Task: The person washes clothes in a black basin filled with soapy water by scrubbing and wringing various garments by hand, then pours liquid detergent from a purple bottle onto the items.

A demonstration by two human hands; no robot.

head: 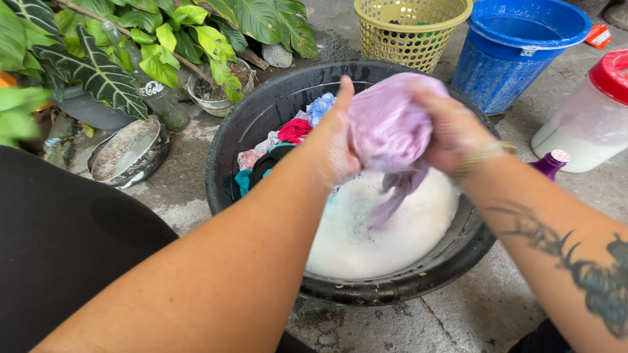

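Gripping a wet lilac garment (386,124) from both sides, the left hand (337,140) and right hand (451,131) hold it bunched at centre frame, above the soapy water. Fingers of both hands are clamped on the cloth; a twisted tail of it hangs down into the white suds (386,235). Beneath sits a large black basin (418,287) on the concrete floor (471,320). Other laundry, red, blue, teal and pink pieces (288,140), lies piled at the basin's left inner side. Above, at upper centre, stands a yellow perforated basket (409,33), with a blue bucket (510,52) just beside it. A white red-lidded jug (589,117) stands at right edge. Leafy potted plants (131,46) fill the upper left.
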